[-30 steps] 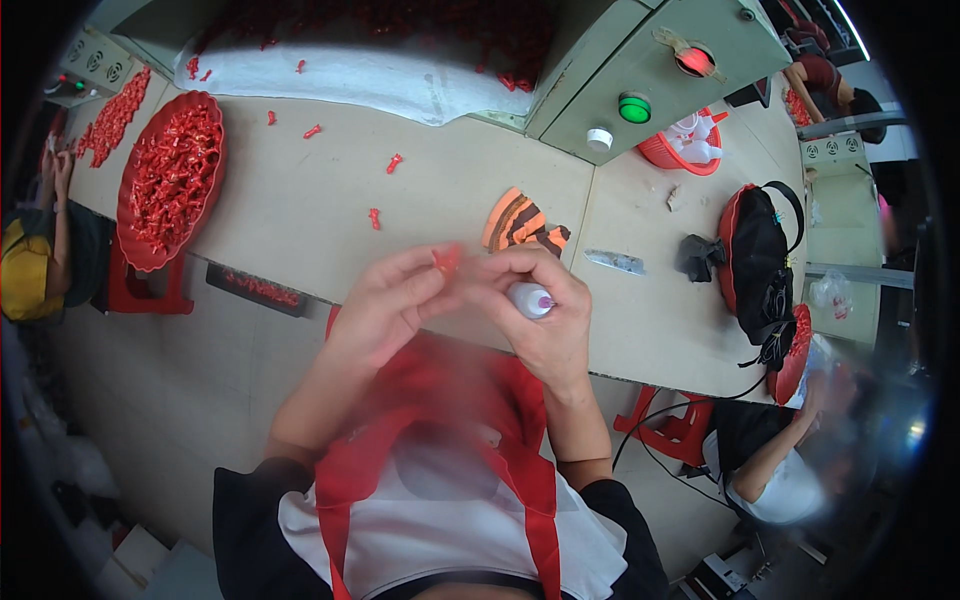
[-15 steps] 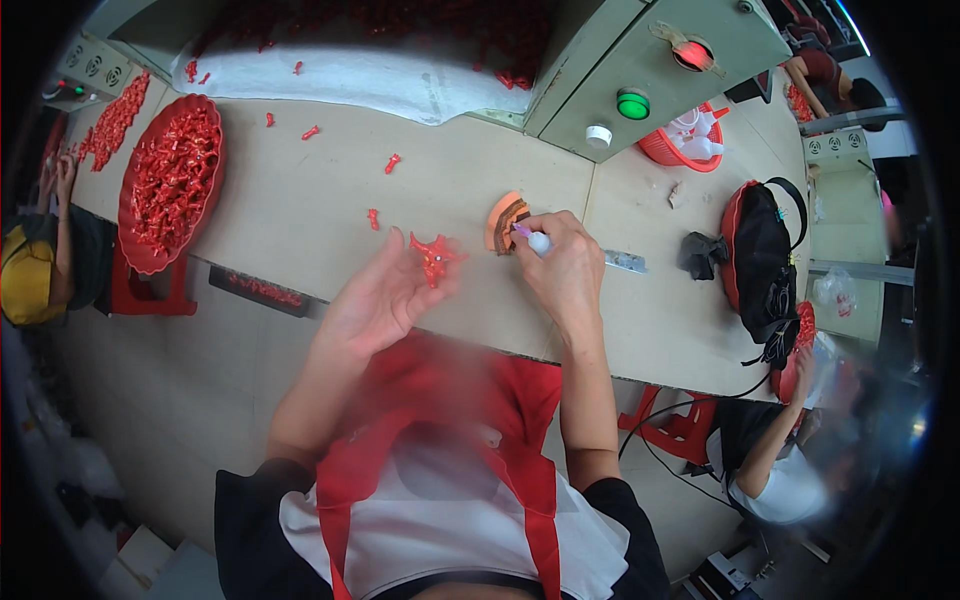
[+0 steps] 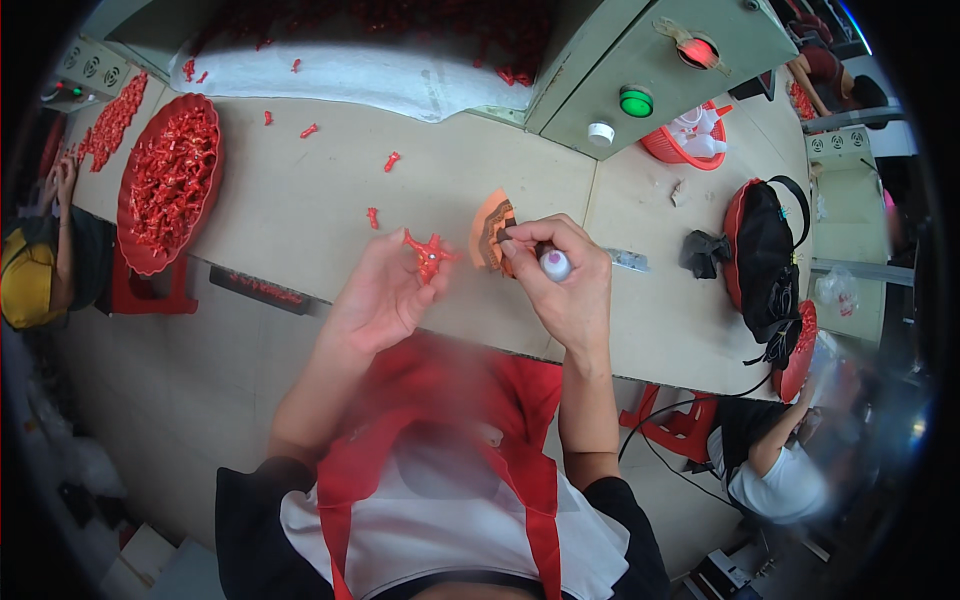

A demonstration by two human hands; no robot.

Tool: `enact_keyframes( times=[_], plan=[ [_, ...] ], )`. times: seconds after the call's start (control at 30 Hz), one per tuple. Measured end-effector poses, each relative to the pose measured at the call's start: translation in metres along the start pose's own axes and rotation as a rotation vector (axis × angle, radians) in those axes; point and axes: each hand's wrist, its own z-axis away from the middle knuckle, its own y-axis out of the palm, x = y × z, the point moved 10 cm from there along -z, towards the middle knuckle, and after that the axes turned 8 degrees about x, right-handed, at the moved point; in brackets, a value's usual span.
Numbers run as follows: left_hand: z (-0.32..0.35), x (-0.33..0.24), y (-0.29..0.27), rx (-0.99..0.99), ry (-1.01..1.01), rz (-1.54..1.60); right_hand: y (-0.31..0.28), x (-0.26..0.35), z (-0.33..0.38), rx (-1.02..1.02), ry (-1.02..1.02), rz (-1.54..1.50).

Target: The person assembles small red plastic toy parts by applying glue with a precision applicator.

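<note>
In my left hand [image 3: 378,290], thumb and fingers pinch a glossy red plastic piece [image 3: 430,257] with several short arms and a small light spot at its middle. My right hand [image 3: 570,275] is closed around a small white bottle [image 3: 555,264] with a purple round spot on the end facing up. Its thumb and forefinger also pinch the edge of a fan-shaped orange and brown striped piece [image 3: 490,228], just right of the red piece. My fingers hide part of this fan. Single small red pieces [image 3: 373,217] lie on the table beyond my left hand.
At the left stands a red scalloped tray [image 3: 213,190] heaped with red pieces. Behind the table is a grey machine with a green button [image 3: 636,102]. A red basket [image 3: 665,150] of white bottles, a metal strip [image 3: 628,259] and a black bag [image 3: 765,260] are at the right. Co-workers sit at both sides.
My right hand has turned the bottle so its end faces up, and its fingertips now pinch the fan piece, which has shifted slightly left. My left hand still holds the red piece.
</note>
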Motion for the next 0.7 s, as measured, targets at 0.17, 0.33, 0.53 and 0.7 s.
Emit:
enact_keyframes(
  times=[0.17,0.33,0.53,0.7],
  plan=[
    [0.000,0.003,0.004,-0.035,-0.017,-0.055,-0.006,0.011,-0.002,-0.022,-0.014,0.100],
    [0.001,0.005,0.003,0.033,-0.032,-0.096,0.002,0.015,0.004,0.038,-0.100,0.006],
    [0.002,0.007,0.014,0.051,0.024,-0.254,0.033,0.039,0.016,0.185,-0.083,-0.116],
    [0.006,0.006,0.003,-0.074,0.055,-0.350,0.044,0.055,0.019,0.208,-0.208,0.208]
  ],
)
